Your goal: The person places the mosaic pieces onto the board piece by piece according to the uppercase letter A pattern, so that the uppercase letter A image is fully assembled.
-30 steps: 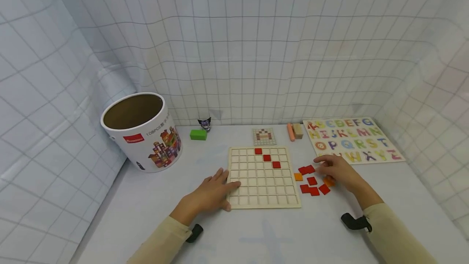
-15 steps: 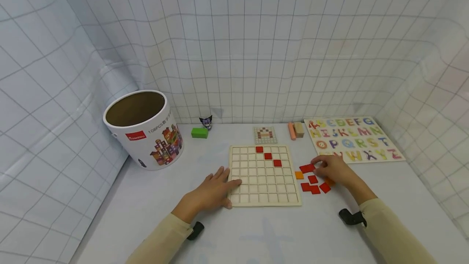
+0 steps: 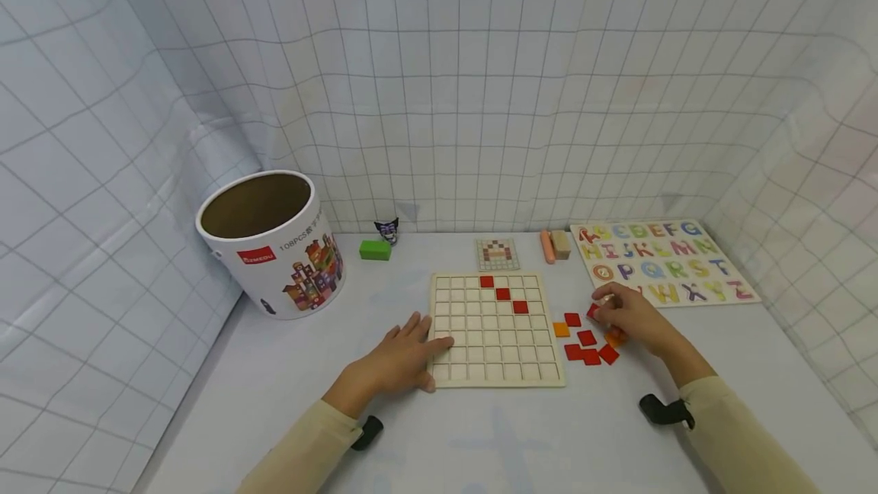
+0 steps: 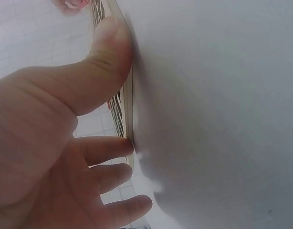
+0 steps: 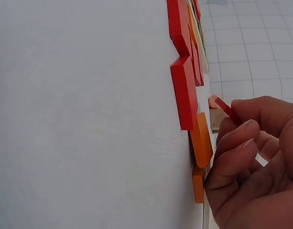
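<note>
In the head view a pale wooden grid board (image 3: pixel 493 338) lies flat, with three red square tiles in a diagonal near its top; one is the red tile (image 3: pixel 520 307). My left hand (image 3: pixel 396 363) rests at the board's left edge, fingers extended and thumb over the rim. To the right of the board, my right hand (image 3: pixel 636 320) pinches a red tile (image 5: pixel 226 109) between thumb and finger, tilted off the table. Below that hand lie several loose red tiles (image 3: pixel 591 357) and orange tiles (image 3: pixel 561 329); some orange ones are partly hidden by the fingers.
A small pattern card (image 3: pixel 497 255) lies behind the board, a wooden block (image 3: pixel 560 245) and an orange stick (image 3: pixel 546 247) beside it. An alphabet board (image 3: pixel 665 261) is at back right. A large bucket (image 3: pixel 274 250), green block (image 3: pixel 375 250) and small figurine (image 3: pixel 387 230) stand left.
My right hand has taken a red tile from beside its neighbour and drawn it slightly up and to the right. My left hand stays at the board's edge.
</note>
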Demonstrator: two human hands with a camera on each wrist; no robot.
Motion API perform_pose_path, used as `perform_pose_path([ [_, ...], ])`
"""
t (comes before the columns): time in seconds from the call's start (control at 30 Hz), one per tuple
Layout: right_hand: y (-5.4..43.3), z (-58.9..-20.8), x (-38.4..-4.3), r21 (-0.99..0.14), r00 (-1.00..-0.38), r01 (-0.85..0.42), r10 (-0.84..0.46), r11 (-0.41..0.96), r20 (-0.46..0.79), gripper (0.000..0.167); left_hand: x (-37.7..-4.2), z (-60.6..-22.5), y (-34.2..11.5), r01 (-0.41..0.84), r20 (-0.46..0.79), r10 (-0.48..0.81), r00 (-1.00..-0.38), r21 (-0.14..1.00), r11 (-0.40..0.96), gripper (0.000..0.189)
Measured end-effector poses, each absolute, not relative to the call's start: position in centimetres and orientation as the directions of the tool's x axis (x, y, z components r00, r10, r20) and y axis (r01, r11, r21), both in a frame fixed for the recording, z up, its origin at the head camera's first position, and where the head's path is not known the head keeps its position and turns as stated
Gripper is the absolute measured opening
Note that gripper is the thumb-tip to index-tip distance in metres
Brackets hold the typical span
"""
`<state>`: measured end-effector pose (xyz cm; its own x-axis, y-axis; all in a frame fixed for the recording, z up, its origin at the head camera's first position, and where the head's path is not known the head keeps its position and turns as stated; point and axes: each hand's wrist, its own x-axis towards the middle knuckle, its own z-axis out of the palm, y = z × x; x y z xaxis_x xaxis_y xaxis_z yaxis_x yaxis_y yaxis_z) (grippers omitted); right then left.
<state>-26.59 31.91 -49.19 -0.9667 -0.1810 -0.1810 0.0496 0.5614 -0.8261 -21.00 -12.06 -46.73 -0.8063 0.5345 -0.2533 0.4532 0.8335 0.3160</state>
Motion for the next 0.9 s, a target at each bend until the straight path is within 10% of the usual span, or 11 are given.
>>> perform_pose_path([
  [0.9,24.4,-49.0,-27.2,-0.955,-0.939,0.089,-0.297,0.282,-0.175,0.045,-21.1,-46.8,-12.3,0.473,-0.239,0.555,-0.797,0.324,0.819,0.079],
])
